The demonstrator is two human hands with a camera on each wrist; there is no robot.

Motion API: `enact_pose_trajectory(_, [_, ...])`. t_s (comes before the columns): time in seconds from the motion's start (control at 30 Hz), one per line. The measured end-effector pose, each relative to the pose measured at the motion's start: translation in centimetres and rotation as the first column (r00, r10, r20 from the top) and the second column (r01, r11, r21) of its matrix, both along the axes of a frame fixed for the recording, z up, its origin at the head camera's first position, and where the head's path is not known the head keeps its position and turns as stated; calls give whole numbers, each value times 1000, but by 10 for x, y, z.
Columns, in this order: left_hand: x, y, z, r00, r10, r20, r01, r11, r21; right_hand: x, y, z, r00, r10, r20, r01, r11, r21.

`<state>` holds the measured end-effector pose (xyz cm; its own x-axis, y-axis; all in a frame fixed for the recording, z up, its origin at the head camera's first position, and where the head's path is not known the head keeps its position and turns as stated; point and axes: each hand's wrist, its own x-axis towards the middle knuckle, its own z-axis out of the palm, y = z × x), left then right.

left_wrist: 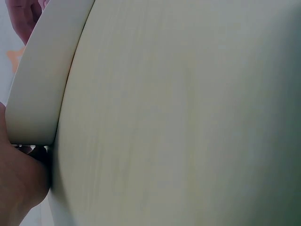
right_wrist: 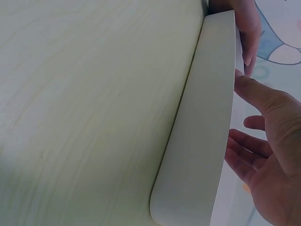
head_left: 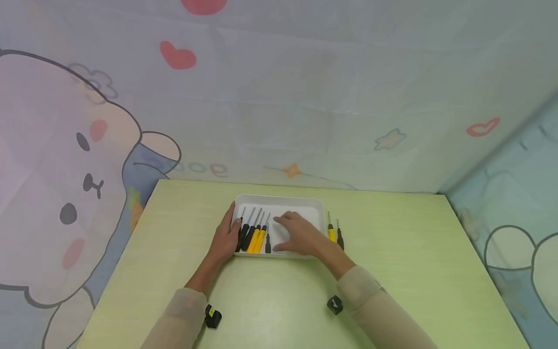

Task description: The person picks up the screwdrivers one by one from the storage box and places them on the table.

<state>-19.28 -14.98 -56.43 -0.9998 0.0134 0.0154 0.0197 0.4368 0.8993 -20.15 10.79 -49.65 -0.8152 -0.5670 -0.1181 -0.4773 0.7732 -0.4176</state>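
Note:
A white tray (head_left: 281, 255) holds several screwdrivers lying side by side in its left half, shafts pointing away from me. Black-handled screwdrivers (head_left: 248, 238) are at the far left, then yellow-and-black screwdrivers (head_left: 260, 239), then a slim dark screwdriver (head_left: 268, 245). My left hand (head_left: 224, 239) grips the tray's left wall, thumb over the rim. Above the tray's right half is my right hand (head_left: 302, 235), its thumb and fingers spread apart with nothing seen between them. In the right wrist view, the front wall (right_wrist: 197, 122) hides part of its fingertips.
Right of the tray, a yellow-and-black screwdriver (head_left: 332, 234) and a dark screwdriver (head_left: 340, 240) lie on the light green table (head_left: 279, 300). A printed cloth (head_left: 279, 97) hangs behind the table's back edge. Small black devices (head_left: 212, 317) sit at both wrists.

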Motion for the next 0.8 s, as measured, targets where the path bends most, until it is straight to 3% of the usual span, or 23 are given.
enact_pose_trajectory(0.4, [0,-1,1,1000,4,1,-4,1000,-4,-8,-11,-8,999,33,21,-33,999,1])
enact_pose_trajectory(0.8, [1,0,-1,1000,2,-10,-2,1000,-1,-6,-18,-11,998,54,23,-54,999,4])
